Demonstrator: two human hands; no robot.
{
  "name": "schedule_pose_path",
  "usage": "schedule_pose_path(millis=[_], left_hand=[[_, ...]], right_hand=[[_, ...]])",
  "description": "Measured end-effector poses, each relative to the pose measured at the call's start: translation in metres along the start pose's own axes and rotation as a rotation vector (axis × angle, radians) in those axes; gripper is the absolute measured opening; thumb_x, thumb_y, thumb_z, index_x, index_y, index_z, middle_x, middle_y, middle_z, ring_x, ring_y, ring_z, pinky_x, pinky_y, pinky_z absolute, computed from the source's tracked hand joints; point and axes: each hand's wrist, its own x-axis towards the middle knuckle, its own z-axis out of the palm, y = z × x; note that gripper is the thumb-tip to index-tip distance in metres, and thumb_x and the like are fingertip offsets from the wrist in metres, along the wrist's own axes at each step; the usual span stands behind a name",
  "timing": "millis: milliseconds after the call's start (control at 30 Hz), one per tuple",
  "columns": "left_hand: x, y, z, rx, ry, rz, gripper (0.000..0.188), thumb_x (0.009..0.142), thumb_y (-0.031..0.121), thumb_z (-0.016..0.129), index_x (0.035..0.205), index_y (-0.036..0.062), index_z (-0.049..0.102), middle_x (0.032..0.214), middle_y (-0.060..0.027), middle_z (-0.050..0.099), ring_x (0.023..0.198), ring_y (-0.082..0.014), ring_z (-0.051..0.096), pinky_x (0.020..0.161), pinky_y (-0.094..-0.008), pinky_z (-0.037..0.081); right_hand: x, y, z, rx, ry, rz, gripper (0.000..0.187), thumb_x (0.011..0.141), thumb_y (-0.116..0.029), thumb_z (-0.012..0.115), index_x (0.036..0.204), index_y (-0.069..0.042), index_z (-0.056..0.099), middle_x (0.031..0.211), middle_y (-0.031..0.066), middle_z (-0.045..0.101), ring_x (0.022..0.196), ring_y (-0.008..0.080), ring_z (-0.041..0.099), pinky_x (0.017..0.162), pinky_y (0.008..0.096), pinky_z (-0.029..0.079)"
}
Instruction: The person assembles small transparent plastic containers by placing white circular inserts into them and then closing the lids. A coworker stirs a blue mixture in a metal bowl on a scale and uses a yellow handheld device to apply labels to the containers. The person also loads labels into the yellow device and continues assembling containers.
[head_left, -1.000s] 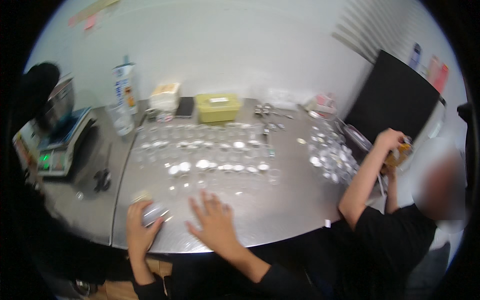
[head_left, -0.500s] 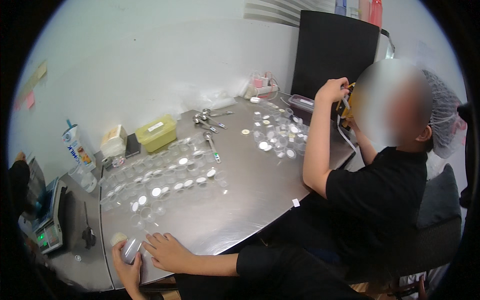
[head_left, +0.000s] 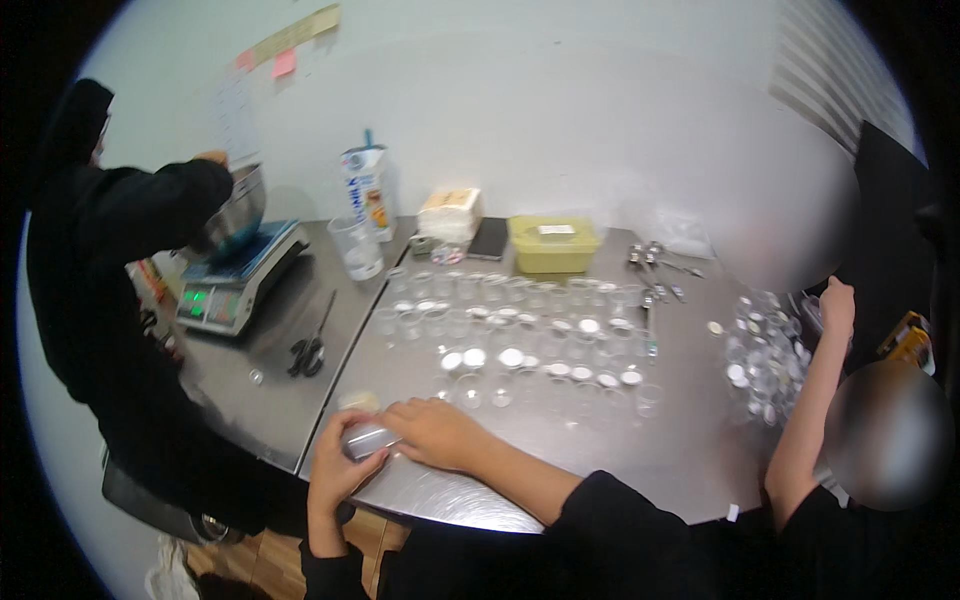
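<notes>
Near the front edge of the steel table, my left hand (head_left: 338, 462) is wrapped round a clear plastic cup (head_left: 366, 440) lying on its side; whether it is one cup or a nested stack I cannot tell. My right hand (head_left: 437, 432) lies low beside it, fingers stretched toward its end; contact is unclear. Just behind the cup is a small round cream-coloured thing (head_left: 358, 401). Farther back stand rows of small clear cups (head_left: 545, 295), with white discs (head_left: 511, 357) in or on several.
At left, a person in black (head_left: 110, 230) handles a metal bowl (head_left: 240, 205) on a scale (head_left: 240, 290). Black scissors (head_left: 308, 352), a milk carton (head_left: 370, 195), a green box (head_left: 555, 245) and measuring spoons (head_left: 650, 255) lie around. More cups (head_left: 765, 355) sit near another person's arm (head_left: 825, 380).
My view has swung left, bringing the person at the scale into sight. My left hand keeps its hold on the cup. The person on the right has lowered a hand toward the table.
</notes>
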Motion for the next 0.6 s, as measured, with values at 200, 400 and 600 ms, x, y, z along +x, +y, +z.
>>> schedule_pose_path(millis=[200,400,600], left_hand=[[-0.001,0.005,0.001,-0.04,0.034,-0.006,0.048,0.063,0.01,0.079,0.105,0.003,0.057,0.101,-0.0112,0.063,0.096,-0.0254,0.061,0.085,-0.0334,0.047],[0.0,0.011,-0.006,-0.01,-0.015,0.012,0.048,0.064,0.011,0.079,0.105,0.0041,0.057,0.103,-0.0118,0.063,0.097,-0.0269,0.061,0.086,-0.0343,0.047],[0.0,0.009,-0.006,-0.078,-0.032,-0.012,0.046,0.064,0.01,0.077,0.105,0.0038,0.057,0.102,-0.0121,0.062,0.096,-0.0278,0.06,0.085,-0.0342,0.047]], right_hand=[[0.004,0.0,-0.003,-0.028,-0.001,-0.01,0.038,0.076,-0.024,0.067,0.107,-0.007,0.054,0.093,0.0093,0.059,0.091,0.0278,0.058,0.075,0.039,0.046],[0.004,-0.003,-0.008,-0.041,-0.009,-0.013,0.039,0.075,-0.026,0.069,0.107,-0.008,0.056,0.088,0.008,0.058,0.084,0.0273,0.059,0.072,0.0379,0.047],[0.001,-0.006,-0.011,-0.017,-0.038,0.035,0.043,0.074,-0.024,0.07,0.11,-0.008,0.054,0.101,0.0121,0.057,0.095,0.0294,0.058,0.078,0.039,0.047]])
